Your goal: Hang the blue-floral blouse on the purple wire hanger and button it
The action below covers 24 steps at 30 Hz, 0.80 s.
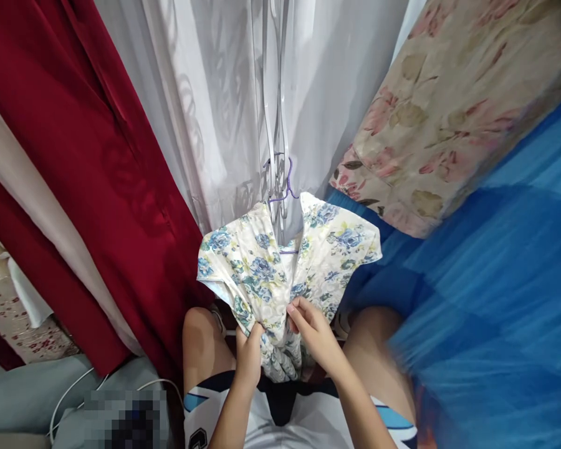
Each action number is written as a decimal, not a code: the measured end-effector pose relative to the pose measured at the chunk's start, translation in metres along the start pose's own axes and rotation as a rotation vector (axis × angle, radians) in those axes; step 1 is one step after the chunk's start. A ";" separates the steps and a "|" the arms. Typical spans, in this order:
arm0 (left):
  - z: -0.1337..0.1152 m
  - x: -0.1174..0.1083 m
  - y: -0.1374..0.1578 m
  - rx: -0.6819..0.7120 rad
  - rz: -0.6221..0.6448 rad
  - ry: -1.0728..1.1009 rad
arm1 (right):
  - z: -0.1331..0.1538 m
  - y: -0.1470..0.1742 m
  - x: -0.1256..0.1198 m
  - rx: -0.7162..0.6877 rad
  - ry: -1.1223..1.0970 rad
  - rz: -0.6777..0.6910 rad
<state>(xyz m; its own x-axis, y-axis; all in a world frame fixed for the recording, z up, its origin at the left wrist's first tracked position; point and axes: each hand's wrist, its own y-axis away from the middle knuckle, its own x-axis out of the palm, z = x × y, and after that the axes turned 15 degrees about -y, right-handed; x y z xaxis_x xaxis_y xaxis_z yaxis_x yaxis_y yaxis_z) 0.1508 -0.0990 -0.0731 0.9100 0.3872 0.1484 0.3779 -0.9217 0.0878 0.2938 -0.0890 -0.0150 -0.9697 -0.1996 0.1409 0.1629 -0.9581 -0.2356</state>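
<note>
A white garment with blue flowers and cap sleeves, a floral dress (262,268), hangs in front of me on a purple hanger (290,181). Its lower part bunches up between my thighs. My left hand (249,355) grips the dress at its left side, near the waist, with the thumb on top. At the middle of the front, where the two sides of the neckline meet, my right hand (312,327) pinches the cloth between thumb and fingers. The garment's lower end is hidden.
A white metal stand (275,112) rises behind the dress. Dark red cloth (135,206) hangs to the left, and white curtains (215,81) at the back. Pink-flowered fabric (416,125) and blue tulle (495,280) hang on the right. White cables (70,390) cross grey cushions at lower left.
</note>
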 end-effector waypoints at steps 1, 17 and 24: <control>-0.002 -0.003 0.000 0.030 -0.024 -0.060 | 0.001 0.000 -0.001 0.003 -0.008 -0.003; -0.030 0.031 0.025 0.680 0.310 -0.587 | 0.034 0.003 -0.009 0.097 -0.305 -0.215; -0.054 0.032 0.016 0.755 0.445 -0.809 | 0.106 -0.092 -0.003 -0.097 -0.378 -0.194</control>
<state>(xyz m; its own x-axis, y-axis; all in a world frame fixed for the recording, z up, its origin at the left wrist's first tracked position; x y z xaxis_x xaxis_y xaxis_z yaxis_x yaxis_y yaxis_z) 0.1771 -0.1000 -0.0132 0.7278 0.1520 -0.6687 -0.2399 -0.8571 -0.4559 0.3012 -0.0222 0.1083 -0.8428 -0.0958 0.5296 -0.0514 -0.9652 -0.2563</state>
